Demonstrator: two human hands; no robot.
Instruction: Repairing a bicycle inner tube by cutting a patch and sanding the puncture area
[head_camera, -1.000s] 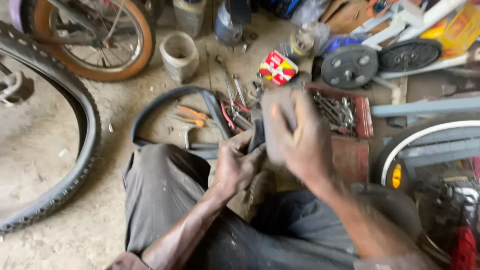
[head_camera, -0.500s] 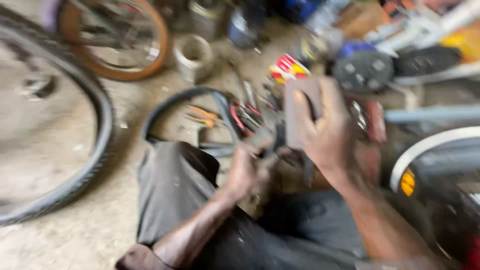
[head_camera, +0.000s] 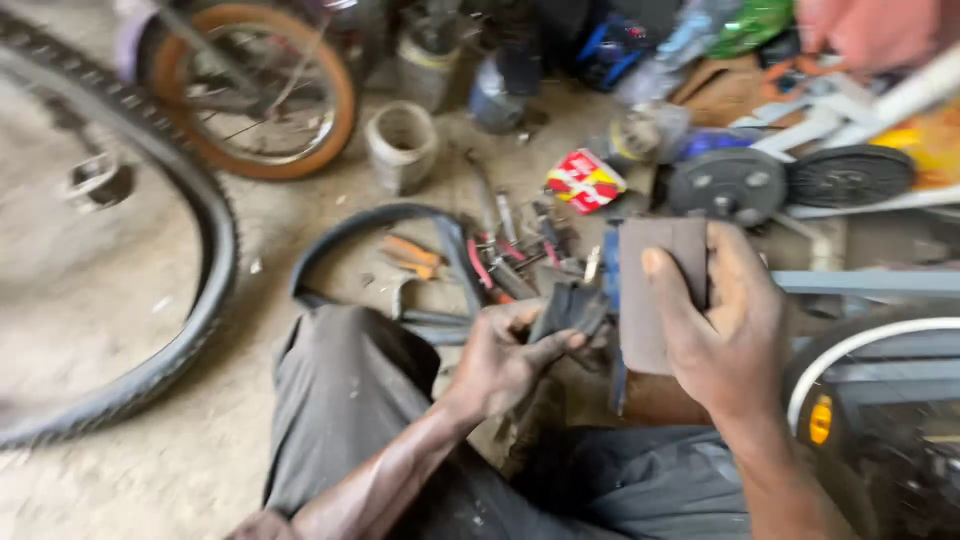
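My left hand (head_camera: 505, 355) pinches a folded section of black rubber inner tube (head_camera: 568, 310) in front of my lap. The tube loops away over the floor (head_camera: 380, 225) to the left. My right hand (head_camera: 725, 325) grips a flat brownish-grey rectangular sheet (head_camera: 650, 290), like a piece of sandpaper, held upright right beside the folded tube. Both hands sit close together above my grey trousers (head_camera: 345, 400). The picture is motion-blurred.
A large black bicycle tyre (head_camera: 205, 290) lies on the dusty ground at left, an orange-rimmed wheel (head_camera: 255, 95) behind it. Pliers and loose hand tools (head_camera: 510, 260), a red and white packet (head_camera: 583, 182), a grey pot (head_camera: 402, 145) and small black wheels (head_camera: 728, 185) crowd the far side.
The view has swung left and down a little. My right hand with the sheet has moved down and closer to the folded tube in my left hand.
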